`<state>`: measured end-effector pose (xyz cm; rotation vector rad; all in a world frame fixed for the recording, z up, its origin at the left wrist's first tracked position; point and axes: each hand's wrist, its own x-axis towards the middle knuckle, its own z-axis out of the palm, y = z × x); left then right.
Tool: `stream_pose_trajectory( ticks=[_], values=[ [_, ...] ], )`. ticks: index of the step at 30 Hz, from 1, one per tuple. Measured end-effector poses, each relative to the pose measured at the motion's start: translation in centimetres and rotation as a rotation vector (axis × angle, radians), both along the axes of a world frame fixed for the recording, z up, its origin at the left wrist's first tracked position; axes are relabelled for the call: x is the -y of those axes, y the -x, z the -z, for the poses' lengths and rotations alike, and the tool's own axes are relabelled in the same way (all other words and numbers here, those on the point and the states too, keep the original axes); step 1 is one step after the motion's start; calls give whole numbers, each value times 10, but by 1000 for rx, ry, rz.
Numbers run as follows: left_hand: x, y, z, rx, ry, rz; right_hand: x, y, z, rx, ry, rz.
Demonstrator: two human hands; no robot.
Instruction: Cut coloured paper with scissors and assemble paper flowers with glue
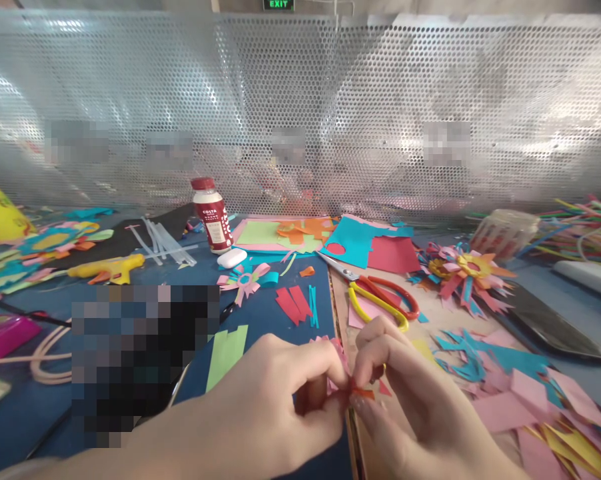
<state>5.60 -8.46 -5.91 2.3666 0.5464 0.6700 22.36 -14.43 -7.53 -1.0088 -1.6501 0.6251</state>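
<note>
My left hand (285,393) and my right hand (405,400) meet at the lower middle, fingertips pinched together on a small orange paper piece (363,393). A pink paper piece (330,347) shows just behind my left fingers. Beyond my hands lie red paper strips (294,305), thin blue strips (313,307) and a pink and blue paper flower (245,281). Green paper strips (226,353) are partly behind my left hand. Scissors (380,293) with yellow and red handles lie open past my right hand.
A bottle (211,217) stands at the back beside a white case (232,259). A yellow glue gun (108,268) lies left. Paper sheets (350,240) are at the back, layered paper flowers (468,273), a black phone (555,323) and pink scraps (510,407) at right.
</note>
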Motion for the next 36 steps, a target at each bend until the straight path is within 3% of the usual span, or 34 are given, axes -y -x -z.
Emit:
stream_pose_trajectory(
  ticks=[14,36],
  values=[
    [0,1,0,-16,11,0,2,2,-1,-44,73,13],
    [0,0,-3,-25,22,-10,0,-6,7,25,33,0]
  ],
)
